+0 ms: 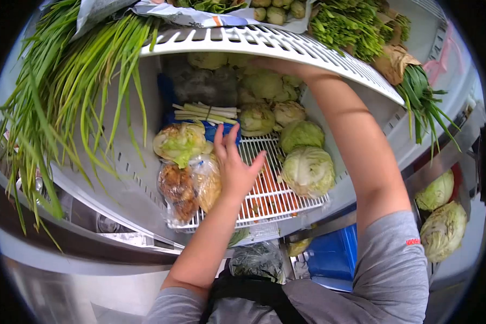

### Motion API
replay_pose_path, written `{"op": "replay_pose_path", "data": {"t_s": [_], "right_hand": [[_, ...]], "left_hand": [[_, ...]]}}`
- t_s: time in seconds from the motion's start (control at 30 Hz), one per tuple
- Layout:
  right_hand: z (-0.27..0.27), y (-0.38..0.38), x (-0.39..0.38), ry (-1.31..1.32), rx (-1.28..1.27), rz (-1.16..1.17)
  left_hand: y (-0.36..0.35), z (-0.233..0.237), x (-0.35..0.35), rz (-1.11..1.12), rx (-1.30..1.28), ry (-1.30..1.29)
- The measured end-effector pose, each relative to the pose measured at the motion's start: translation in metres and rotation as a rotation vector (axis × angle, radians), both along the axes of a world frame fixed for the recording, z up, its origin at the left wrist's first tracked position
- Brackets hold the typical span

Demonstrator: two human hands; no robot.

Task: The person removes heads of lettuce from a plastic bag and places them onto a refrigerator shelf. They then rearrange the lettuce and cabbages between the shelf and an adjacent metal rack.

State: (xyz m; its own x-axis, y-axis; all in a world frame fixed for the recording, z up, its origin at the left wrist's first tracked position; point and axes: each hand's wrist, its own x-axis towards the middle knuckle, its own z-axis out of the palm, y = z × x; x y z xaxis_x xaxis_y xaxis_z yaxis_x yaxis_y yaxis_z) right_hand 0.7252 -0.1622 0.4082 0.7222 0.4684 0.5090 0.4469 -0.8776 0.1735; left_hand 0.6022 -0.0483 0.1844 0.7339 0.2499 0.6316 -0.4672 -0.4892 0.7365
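Observation:
My left hand [236,168] is over the lower wire shelf [262,208], fingers spread and nothing in it. Close to its fingertips lie a bundle of pale green stalks [208,112] and a blue bag [229,131]. A lettuce-like head [181,142] and clear plastic bags of brown food [177,185] and yellowish food [206,181] are left of it. Deep under the upper rack reaches my right hand [278,65], near pale cabbage-like heads [267,86]. The rack's edge and shadow hide its fingers, so its hold cannot be made out.
Overhead, the white upper rack [275,40] carries long green onions [102,70] and leafy greens [345,27]. Round cabbages [309,171] sit at the shelf's right. Orange carrots [267,186] show beneath the wires. A blue bin [332,254] and more cabbages [443,231] are lower right.

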Motion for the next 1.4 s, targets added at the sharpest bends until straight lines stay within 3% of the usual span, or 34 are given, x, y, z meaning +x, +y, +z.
{"op": "replay_pose_path", "data": {"t_s": [0.13, 0.23, 0.33, 0.47, 0.6, 0.7, 0.73, 0.77, 0.87, 0.9, 0.93, 1.0, 1.1, 1.13, 1.2, 1.23, 1.3, 1.33, 1.37, 1.4], "right_hand": [[-0.036, -0.051, -0.1, 0.477, 0.0, 0.013], [-0.1, -0.083, -0.152, 0.697, 0.026, -0.21], [-0.172, -0.12, -0.167, 0.407, 0.242, -0.141], [-0.193, -0.123, -0.18, 0.249, 0.289, -0.134], [-0.192, -0.117, -0.189, 0.146, 0.237, -0.141], [-0.192, -0.125, -0.194, 0.2, 0.147, -0.08], [-0.195, -0.131, -0.192, 0.222, 0.26, -0.04], [-0.199, -0.134, -0.19, 0.241, 0.372, 0.0], [-0.209, -0.133, -0.196, 0.332, 0.55, 0.059], [-0.207, -0.128, -0.201, 0.369, 0.554, 0.023], [-0.213, -0.125, -0.205, 0.37, 0.555, 0.027], [-0.226, -0.12, -0.211, 0.189, 0.511, -0.014], [-0.223, -0.118, -0.203, 0.007, 0.536, 0.059], [-0.216, -0.118, -0.198, -0.1, 0.506, 0.101], [-0.183, -0.114, -0.172, -0.152, 0.565, 0.127], [-0.163, -0.11, -0.155, -0.167, 0.559, 0.087], [-0.124, -0.098, -0.125, -0.122, 0.543, -0.045], [-0.119, -0.101, -0.101, -0.163, 0.555, 0.018], [-0.133, -0.102, -0.062, -0.161, 0.408, -0.165], [-0.136, -0.107, -0.044, -0.055, 0.468, -0.116]], "left_hand": [[0.001, -0.002, 0.002, 0.027, -0.018, -0.001], [0.0, 0.0, 0.0, 0.011, -0.045, 0.021], [-0.001, -0.001, 0.001, 0.006, -0.021, 0.033], [-0.002, -0.006, 0.005, 0.013, 0.012, -0.016], [-0.002, -0.008, 0.006, -0.002, 0.038, -0.016], [-0.003, -0.01, 0.004, -0.219, 0.004, 0.142], [-0.002, -0.013, 0.004, -0.309, 0.027, 0.194], [-0.003, -0.017, 0.003, -0.259, 0.249, 0.124], [-0.008, -0.022, -0.003, -0.368, 0.567, 0.099], [-0.008, -0.019, -0.005, -0.533, 0.562, 0.105], [-0.011, -0.017, -0.007, -0.69, 0.556, 0.443], [-0.009, -0.018, -0.018, -0.772, 0.568, 0.395], [-0.011, 0.003, -0.037, -0.933, 0.28, 0.413], [-0.017, 0.008, -0.033, -0.787, 0.345, 0.346], [-0.039, 0.034, -0.019, -0.9, -0.23, 0.36], [-0.051, 0.05, -0.009, -0.888, -0.37, 0.263], [-0.064, 0.065, 0.042, -0.629, -0.276, 0.186], [-0.068, 0.079, 0.064, -0.523, -0.164, 0.142], [-0.069, 0.082, 0.084, -0.453, -0.049, 0.2], [-0.076, 0.089, 0.096, -0.475, -0.004, 0.191]]}}
